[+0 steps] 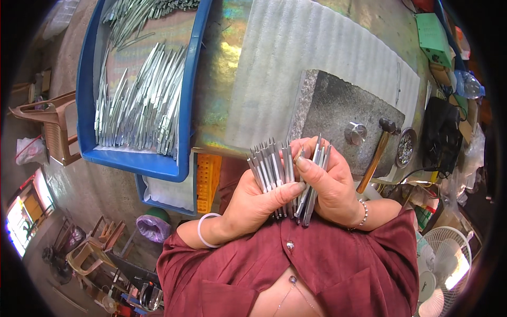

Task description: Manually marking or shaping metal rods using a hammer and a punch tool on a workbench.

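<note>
In front of my chest, my left hand (248,198) is closed around a fanned bundle of slim pointed metal pieces (268,169), with the points facing up and away from me. Close against it on the right, my right hand (335,190) grips a smaller bunch of the same metal pieces (309,208). The right thumb and fingertips pinch near the tips, and the left thumb lies across the lower part of its bundle. The two bunches nearly touch, and the fingers partly hide them.
A blue tray (191,79) holds many similar pieces at the left. On the table, a dark stone block (338,105) carries a round metal piece (355,133) and a hammer (376,158). A small round dish (406,148) stands beside it. White foam sheet (269,68) lies behind. A fan (446,259) stands at lower right.
</note>
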`<state>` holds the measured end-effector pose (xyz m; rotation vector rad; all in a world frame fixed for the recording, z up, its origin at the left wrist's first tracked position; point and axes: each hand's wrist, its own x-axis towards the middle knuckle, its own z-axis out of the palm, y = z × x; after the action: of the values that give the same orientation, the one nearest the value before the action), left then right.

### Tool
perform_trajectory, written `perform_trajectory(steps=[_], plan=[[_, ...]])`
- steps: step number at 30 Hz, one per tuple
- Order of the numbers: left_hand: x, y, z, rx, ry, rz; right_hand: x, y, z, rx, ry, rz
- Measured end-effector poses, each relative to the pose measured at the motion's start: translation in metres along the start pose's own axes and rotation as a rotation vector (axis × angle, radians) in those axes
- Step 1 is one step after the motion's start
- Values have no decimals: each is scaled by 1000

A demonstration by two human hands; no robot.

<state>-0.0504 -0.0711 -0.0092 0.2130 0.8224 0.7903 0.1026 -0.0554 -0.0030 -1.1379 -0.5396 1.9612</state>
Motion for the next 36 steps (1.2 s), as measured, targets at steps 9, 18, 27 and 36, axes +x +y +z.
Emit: perform_trajectory(steps=[9,18,27,36], plan=[[1,2,-2,42,3,33,4,-4,5,60,14,21],[4,4,-4,42,5,-12,6,-1,-1,86,4,39],[8,2,-4,-31,23,-83,8,-4,-3,74,31,75],[13,8,-5,-106,-12,-89,14,-10,0,65,38,80]])
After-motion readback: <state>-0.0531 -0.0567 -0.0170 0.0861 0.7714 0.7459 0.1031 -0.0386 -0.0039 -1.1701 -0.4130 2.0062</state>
